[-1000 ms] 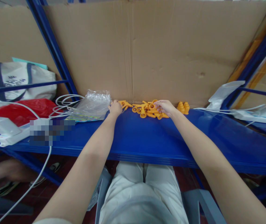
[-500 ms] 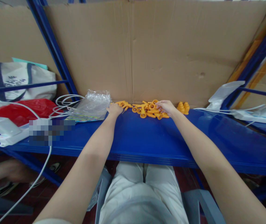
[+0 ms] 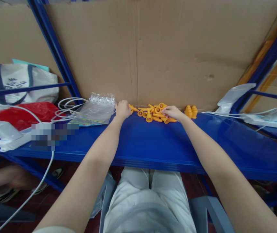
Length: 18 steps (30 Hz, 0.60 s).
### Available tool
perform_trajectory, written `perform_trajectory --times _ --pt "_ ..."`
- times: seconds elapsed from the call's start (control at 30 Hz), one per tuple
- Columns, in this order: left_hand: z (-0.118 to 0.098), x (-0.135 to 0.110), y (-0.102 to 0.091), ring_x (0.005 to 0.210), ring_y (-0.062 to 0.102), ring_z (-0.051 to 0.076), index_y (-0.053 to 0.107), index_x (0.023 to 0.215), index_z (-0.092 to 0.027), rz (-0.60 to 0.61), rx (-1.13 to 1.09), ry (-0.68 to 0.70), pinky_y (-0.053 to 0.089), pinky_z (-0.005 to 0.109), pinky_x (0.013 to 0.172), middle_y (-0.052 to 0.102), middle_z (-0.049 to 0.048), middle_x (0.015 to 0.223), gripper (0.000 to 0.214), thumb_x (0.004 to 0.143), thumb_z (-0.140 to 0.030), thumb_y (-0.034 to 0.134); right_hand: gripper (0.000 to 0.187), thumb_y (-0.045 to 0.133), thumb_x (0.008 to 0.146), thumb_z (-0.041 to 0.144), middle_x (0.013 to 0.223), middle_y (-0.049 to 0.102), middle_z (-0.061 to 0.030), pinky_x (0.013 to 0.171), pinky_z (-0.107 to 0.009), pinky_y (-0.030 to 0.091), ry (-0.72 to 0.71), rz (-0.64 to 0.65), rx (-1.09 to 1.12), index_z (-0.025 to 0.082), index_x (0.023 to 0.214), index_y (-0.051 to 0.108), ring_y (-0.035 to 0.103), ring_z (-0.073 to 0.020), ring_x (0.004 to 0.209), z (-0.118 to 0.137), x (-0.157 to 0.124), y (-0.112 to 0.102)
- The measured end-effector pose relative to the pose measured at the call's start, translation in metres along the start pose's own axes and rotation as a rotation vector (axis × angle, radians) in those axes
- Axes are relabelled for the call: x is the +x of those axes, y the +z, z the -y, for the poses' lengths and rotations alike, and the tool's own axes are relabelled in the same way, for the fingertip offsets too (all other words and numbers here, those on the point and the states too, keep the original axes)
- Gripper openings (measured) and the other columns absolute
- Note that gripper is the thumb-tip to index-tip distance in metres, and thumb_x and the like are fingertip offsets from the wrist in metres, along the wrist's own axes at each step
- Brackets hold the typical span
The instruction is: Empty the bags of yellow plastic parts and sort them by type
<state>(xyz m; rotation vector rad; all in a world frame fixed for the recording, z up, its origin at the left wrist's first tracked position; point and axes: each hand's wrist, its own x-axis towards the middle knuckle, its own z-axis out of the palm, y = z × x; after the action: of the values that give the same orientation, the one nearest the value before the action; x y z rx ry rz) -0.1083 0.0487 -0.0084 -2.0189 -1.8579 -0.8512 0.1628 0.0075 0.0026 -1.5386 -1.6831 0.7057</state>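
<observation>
A heap of yellow-orange plastic pieces with flared, trumpet-like ends (image 3: 149, 119) lies at the back of the blue shelf (image 3: 150, 142). At the heap's right side is my right hand (image 3: 174, 112), thumb and fingers closed together against the pieces; what lies between the fingertips is too small to make out. To the left, my left hand (image 3: 123, 109) is bent downward with curled fingers beside slim yellow pieces (image 3: 133, 108). Its fingertips, and anything in them, are hidden. Two ribbed yellow pieces (image 3: 190, 112) stand upright right of my right hand.
A clear plastic bag (image 3: 96, 111) lies left of my left hand. Farther left are white cables (image 3: 68, 106), a red bag (image 3: 31, 113), a power strip (image 3: 14, 142) and a canvas tote (image 3: 43, 84). A cardboard panel (image 3: 165, 51) closes the back. Another power strip (image 3: 267, 120) is at right.
My left hand has risen slightly and shifted right, its knuckles now higher and the fingers pointing down over the slim yellow pieces. My right hand has moved barely.
</observation>
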Motion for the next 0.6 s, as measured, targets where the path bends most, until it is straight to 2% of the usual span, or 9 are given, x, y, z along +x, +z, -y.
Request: perform_trajectory --times 0.1,0.17,0.23,0.3,0.4,0.5,0.6 --pt "-0.016 0.0 -0.003 0.112 0.062 0.029 0.064 0.104 -0.016 0.004 -0.022 0.199 0.046 0.041 0.096 0.069 0.0145 0.113 0.025 0.089 -0.013 0.045 0.014 0.057 0.089 0.01 0.081 0.072 -0.0078 0.068 -0.025 0.051 -0.162 -0.043 -0.349 0.014 0.08 0.068 0.068 -0.0173 0.075 0.002 0.0 0.007" --pt "-0.03 -0.004 -0.004 0.106 0.066 0.026 0.064 0.105 -0.017 0.08 -0.027 0.306 0.048 0.035 0.09 0.07 0.013 0.11 0.025 0.091 -0.014 0.044 0.017 0.056 0.09 0.012 0.097 0.075 -0.0119 0.082 -0.031 0.053 -0.244 -0.068 -0.601 0.015 0.094 0.071 0.07 -0.024 0.093 0.005 -0.004 0.014" --pt "-0.046 -0.01 -0.003 0.1 0.069 0.025 0.064 0.11 -0.018 0.176 -0.017 0.383 0.05 0.033 0.085 0.073 0.0109 0.104 0.026 0.093 -0.017 0.045 0.023 0.053 0.092 0.015 0.107 0.075 -0.0154 0.089 -0.036 0.053 -0.28 -0.054 -0.765 0.016 0.105 0.072 0.07 -0.0288 0.104 0.008 -0.009 0.021" --pt "-0.061 -0.017 0.0 0.099 0.071 0.026 0.065 0.113 -0.018 0.261 0.005 0.46 0.051 0.033 0.084 0.075 0.0107 0.104 0.027 0.094 -0.019 0.046 0.026 0.051 0.094 0.018 0.112 0.074 -0.0184 0.091 -0.039 0.052 -0.318 -0.004 -0.834 0.015 0.111 0.071 0.069 -0.0316 0.107 0.01 -0.014 0.028" --pt "-0.075 -0.023 0.005 0.107 0.071 0.026 0.068 0.112 -0.018 0.327 0.016 0.537 0.052 0.034 0.088 0.075 0.0115 0.112 0.031 0.094 -0.016 0.043 0.028 0.053 0.094 0.019 0.114 0.073 -0.0194 0.093 -0.04 0.052 -0.368 0.052 -0.867 0.015 0.115 0.071 0.069 -0.0325 0.109 0.012 -0.018 0.034" --pt "-0.076 -0.022 0.011 0.115 0.068 0.025 0.07 0.115 -0.02 0.354 -0.005 0.575 0.052 0.033 0.093 0.074 0.0105 0.12 0.035 0.09 -0.011 0.046 0.029 0.053 0.093 0.018 0.114 0.074 -0.0182 0.092 -0.039 0.052 -0.373 0.059 -0.88 0.016 0.116 0.07 0.069 -0.032 0.109 0.012 -0.018 0.036" --pt "-0.067 -0.019 0.018 0.118 0.067 0.024 0.067 0.124 -0.022 0.366 -0.01 0.556 0.051 0.032 0.097 0.072 0.0092 0.126 0.041 0.089 -0.01 0.048 0.028 0.052 0.094 0.017 0.114 0.074 -0.0169 0.092 -0.038 0.052 -0.384 0.071 -0.888 0.017 0.112 0.072 0.069 -0.0311 0.109 0.013 -0.019 0.036"
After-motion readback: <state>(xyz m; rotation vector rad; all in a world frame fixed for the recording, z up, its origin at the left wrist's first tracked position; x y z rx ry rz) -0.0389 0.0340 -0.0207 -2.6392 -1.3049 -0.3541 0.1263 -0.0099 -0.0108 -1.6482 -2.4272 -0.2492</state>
